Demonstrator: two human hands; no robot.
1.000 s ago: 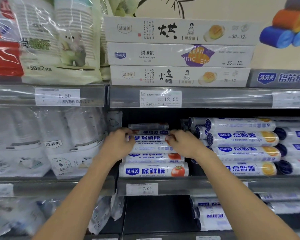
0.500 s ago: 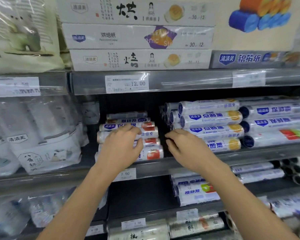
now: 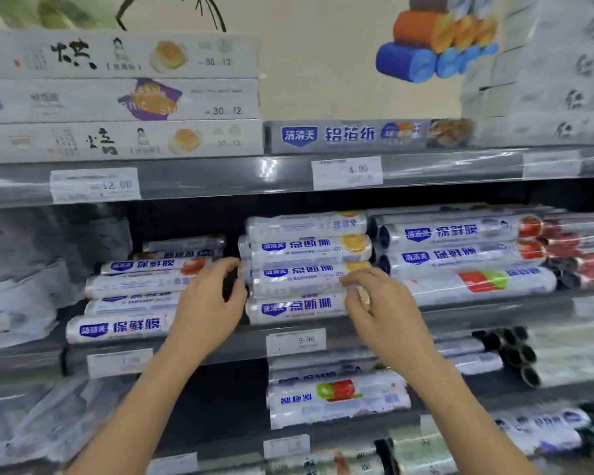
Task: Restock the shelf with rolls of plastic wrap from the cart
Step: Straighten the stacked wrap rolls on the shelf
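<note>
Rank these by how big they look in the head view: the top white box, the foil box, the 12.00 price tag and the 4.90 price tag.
1. top white box, left end cut off
2. foil box
3. 12.00 price tag and 4.90 price tag: about alike, not ranked

A: What lies on the middle shelf [image 3: 477, 313]?
B: Plastic wrap rolls, stacked sideways: a left stack [image 3: 127, 328], a centre stack [image 3: 306, 246] near it, a right stack [image 3: 460, 255] (its far end blurred). Price tags [image 3: 295, 341] front the rim.
</note>
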